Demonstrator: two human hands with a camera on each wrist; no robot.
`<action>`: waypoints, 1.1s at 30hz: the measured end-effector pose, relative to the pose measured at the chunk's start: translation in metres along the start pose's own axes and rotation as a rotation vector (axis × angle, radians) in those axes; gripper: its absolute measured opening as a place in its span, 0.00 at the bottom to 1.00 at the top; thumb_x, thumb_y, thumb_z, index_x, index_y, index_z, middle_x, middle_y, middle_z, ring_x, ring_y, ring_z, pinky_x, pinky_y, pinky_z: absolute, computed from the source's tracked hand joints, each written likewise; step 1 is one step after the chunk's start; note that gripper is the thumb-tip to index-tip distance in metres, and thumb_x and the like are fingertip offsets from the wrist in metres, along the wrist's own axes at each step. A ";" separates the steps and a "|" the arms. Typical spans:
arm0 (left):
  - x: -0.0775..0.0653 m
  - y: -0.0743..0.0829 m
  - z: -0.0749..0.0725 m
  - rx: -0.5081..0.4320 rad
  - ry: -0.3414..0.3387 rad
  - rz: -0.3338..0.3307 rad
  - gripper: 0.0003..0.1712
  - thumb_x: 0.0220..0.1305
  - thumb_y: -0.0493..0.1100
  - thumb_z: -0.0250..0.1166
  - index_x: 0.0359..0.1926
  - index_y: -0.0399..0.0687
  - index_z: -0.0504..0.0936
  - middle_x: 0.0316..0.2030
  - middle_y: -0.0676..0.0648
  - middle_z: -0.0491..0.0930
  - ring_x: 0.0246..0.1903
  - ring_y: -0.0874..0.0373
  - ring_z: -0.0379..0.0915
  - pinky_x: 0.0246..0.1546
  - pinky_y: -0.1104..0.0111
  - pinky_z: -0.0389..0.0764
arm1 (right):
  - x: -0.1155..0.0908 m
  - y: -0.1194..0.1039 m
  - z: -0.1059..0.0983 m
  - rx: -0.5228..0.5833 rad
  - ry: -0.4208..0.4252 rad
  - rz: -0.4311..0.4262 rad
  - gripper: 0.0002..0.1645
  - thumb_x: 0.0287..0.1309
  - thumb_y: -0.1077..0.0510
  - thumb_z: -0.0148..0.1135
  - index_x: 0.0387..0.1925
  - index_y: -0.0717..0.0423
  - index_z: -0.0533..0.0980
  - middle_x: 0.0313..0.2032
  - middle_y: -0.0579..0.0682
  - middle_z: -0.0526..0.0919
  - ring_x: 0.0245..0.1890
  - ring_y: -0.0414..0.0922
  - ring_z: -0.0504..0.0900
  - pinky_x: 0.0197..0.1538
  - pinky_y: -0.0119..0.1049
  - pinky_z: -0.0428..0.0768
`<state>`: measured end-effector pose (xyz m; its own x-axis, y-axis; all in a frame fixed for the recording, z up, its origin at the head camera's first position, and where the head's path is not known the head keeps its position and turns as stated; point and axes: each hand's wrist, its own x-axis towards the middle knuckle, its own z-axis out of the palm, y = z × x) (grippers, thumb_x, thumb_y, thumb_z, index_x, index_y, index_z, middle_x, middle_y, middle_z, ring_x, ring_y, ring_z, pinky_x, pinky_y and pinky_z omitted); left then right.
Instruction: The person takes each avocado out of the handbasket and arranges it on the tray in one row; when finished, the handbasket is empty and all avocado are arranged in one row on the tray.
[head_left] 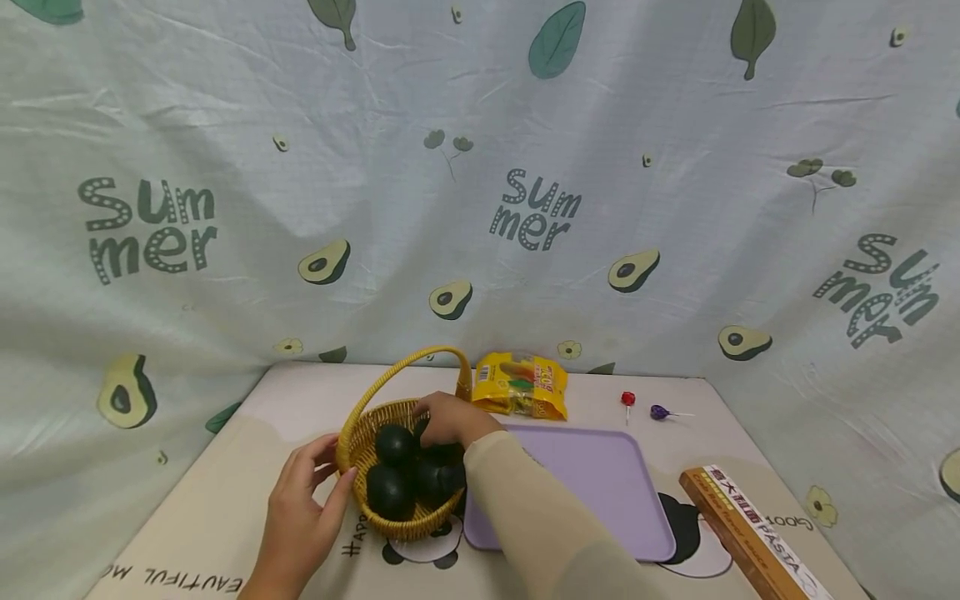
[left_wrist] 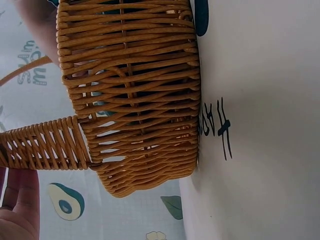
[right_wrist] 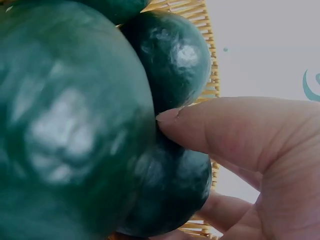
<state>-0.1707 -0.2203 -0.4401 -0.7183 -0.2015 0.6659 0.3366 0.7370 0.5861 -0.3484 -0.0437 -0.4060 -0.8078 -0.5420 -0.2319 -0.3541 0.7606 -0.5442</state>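
A yellow woven basket (head_left: 401, 529) with a tall arched handle stands on the table, holding several glossy dark green avocados (head_left: 390, 493). At its left side my left hand (head_left: 303, 492) holds the basket by the foot of the handle, thumb near the rim. In the left wrist view, fingers (left_wrist: 22, 200) show behind the handle. My right hand (head_left: 453, 418) reaches into the back of the basket. There its thumb and fingers grip an avocado (right_wrist: 172, 190), as the right wrist view shows. A larger-looking avocado (right_wrist: 70, 125) fills the near side of that view.
Right of the basket lies a purple tray (head_left: 600, 475), partly under my right forearm. Behind it sits a yellow snack bag (head_left: 521, 385). Red (head_left: 627, 400) and purple (head_left: 660, 412) lollipops lie at the back right, a long pasta box (head_left: 750, 533) at front right. A printed curtain surrounds the table.
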 end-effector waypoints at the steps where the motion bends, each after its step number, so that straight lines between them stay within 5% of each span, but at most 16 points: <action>1: 0.000 0.000 0.000 0.004 -0.001 0.001 0.33 0.59 0.29 0.74 0.64 0.40 0.73 0.56 0.46 0.77 0.54 0.57 0.75 0.54 0.94 0.70 | 0.000 0.000 0.000 0.006 0.001 0.004 0.33 0.56 0.59 0.74 0.65 0.47 0.77 0.62 0.51 0.80 0.57 0.47 0.79 0.66 0.48 0.81; 9: 0.000 0.001 0.002 0.006 -0.010 -0.016 0.33 0.59 0.29 0.74 0.64 0.40 0.73 0.56 0.46 0.77 0.54 0.56 0.76 0.54 0.94 0.69 | -0.004 0.001 0.000 -0.009 0.015 -0.013 0.31 0.59 0.56 0.70 0.65 0.47 0.77 0.63 0.50 0.79 0.58 0.46 0.79 0.66 0.45 0.81; 17: 0.000 0.002 0.001 0.000 0.001 -0.006 0.34 0.58 0.28 0.74 0.64 0.40 0.73 0.55 0.46 0.77 0.53 0.58 0.75 0.54 0.95 0.69 | -0.006 0.003 0.000 0.015 0.039 -0.081 0.23 0.71 0.49 0.56 0.64 0.42 0.79 0.64 0.47 0.80 0.63 0.46 0.77 0.72 0.45 0.75; 25: 0.000 0.003 0.001 0.008 -0.002 -0.018 0.33 0.58 0.28 0.74 0.64 0.38 0.73 0.55 0.45 0.77 0.53 0.56 0.76 0.54 0.96 0.68 | -0.005 0.009 -0.001 0.051 0.084 -0.099 0.25 0.56 0.52 0.74 0.56 0.42 0.79 0.55 0.46 0.79 0.45 0.43 0.77 0.54 0.39 0.85; 33: 0.001 0.004 0.001 0.012 -0.012 -0.041 0.33 0.59 0.28 0.73 0.64 0.39 0.73 0.56 0.45 0.76 0.53 0.56 0.76 0.54 0.95 0.68 | -0.007 0.012 -0.003 0.056 0.121 -0.154 0.30 0.59 0.49 0.68 0.64 0.35 0.75 0.60 0.47 0.79 0.47 0.43 0.77 0.54 0.39 0.83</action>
<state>-0.1712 -0.2170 -0.4374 -0.7384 -0.2245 0.6358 0.2995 0.7356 0.6076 -0.3484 -0.0292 -0.4086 -0.7983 -0.6006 -0.0458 -0.4535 0.6494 -0.6105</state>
